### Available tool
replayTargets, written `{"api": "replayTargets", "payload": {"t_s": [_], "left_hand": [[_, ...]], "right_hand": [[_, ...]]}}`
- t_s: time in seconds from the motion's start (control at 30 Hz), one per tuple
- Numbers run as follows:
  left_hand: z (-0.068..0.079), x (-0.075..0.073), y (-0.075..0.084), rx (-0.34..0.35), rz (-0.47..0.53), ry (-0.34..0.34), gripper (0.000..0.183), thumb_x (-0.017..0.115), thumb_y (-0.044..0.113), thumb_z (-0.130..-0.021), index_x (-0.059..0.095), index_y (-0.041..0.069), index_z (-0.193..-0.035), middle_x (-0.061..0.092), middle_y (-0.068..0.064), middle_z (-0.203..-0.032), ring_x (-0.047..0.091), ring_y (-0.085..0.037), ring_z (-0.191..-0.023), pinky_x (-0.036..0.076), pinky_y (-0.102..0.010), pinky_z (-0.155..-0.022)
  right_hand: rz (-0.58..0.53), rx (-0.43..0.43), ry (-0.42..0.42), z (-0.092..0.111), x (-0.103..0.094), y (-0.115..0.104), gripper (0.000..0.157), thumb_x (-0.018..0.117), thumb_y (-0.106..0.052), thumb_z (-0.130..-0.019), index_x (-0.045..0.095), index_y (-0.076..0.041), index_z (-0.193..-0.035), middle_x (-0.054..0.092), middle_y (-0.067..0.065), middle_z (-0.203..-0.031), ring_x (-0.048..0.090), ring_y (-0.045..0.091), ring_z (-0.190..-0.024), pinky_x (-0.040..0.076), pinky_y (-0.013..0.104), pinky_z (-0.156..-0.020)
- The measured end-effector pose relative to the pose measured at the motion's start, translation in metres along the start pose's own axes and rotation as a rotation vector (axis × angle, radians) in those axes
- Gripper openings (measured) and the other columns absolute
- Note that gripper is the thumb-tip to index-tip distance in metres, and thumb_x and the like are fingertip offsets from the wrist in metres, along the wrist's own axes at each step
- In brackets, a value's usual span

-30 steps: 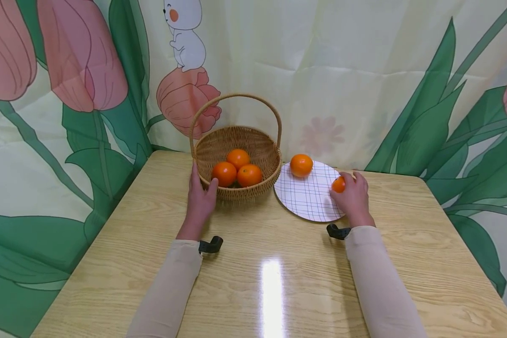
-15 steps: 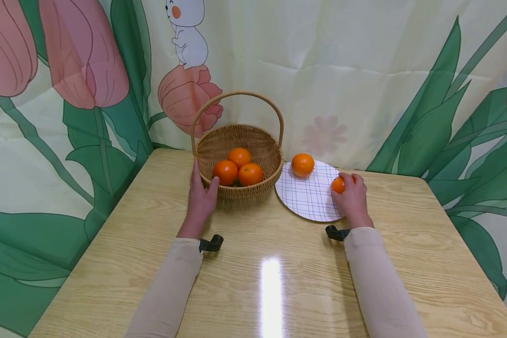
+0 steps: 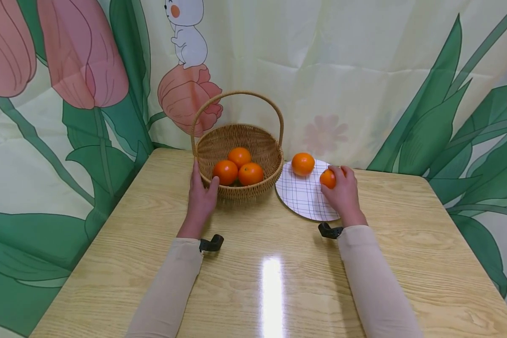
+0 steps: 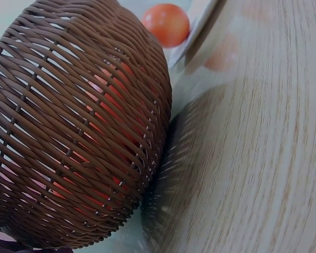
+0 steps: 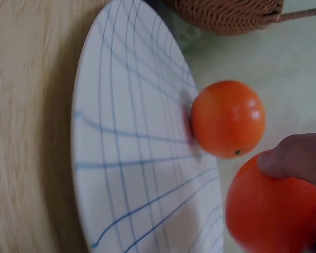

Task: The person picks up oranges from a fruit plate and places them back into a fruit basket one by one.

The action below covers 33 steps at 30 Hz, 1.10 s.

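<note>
My left hand (image 3: pixel 203 199) holds the near left side of a woven wicker basket (image 3: pixel 253 190), its thumb over the rim. Inside the basket lie three oranges (image 3: pixel 239 157), which show through the weave (image 4: pixel 79 132) in the left wrist view. My right hand (image 3: pixel 343 195) grips another orange (image 3: pixel 327 179) over the right part of a white plate (image 3: pixel 300 202) with a blue grid pattern. The right wrist view shows the thumb pressed on this held orange (image 5: pixel 268 205). A further orange (image 3: pixel 303 164) sits at the back of the plate, touching nothing but it.
Everything stands on a light wooden table (image 3: pixel 245 281). Right behind its back edge hangs a curtain (image 3: pixel 342 70) printed with tulips and a white animal. The basket's tall arched handle (image 3: pixel 241 92) rises above it, and the plate lies close to the basket's right side.
My right hand has moved a little left and up with the orange, from the plate's right edge inward over the plate. The left hand and basket stay put.
</note>
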<state>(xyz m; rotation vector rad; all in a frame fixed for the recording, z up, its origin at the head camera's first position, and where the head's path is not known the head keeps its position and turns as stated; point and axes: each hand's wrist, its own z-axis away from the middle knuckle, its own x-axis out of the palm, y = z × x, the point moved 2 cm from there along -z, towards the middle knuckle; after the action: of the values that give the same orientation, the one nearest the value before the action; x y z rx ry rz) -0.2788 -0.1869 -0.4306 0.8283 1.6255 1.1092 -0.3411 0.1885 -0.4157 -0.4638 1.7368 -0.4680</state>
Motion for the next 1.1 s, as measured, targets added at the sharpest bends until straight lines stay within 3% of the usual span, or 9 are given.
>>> {"api": "replayTargets", "payload": {"t_s": [1.1], "left_hand": [[0.001, 0.000, 0.003, 0.006, -0.008, 0.017, 0.081, 0.051, 0.038, -0.097, -0.005, 0.036, -0.155, 0.005, -0.001, -0.164, 0.015, -0.033, -0.149, 0.024, -0.056, -0.115]], "right_hand": [[-0.198, -0.287, 0.147, 0.007, -0.013, -0.083, 0.054, 0.075, -0.018, -0.082, 0.055, -0.016, -0.132, 0.038, 0.017, -0.144, 0.046, 0.043, -0.123, 0.045, 0.058, -0.099]]}}
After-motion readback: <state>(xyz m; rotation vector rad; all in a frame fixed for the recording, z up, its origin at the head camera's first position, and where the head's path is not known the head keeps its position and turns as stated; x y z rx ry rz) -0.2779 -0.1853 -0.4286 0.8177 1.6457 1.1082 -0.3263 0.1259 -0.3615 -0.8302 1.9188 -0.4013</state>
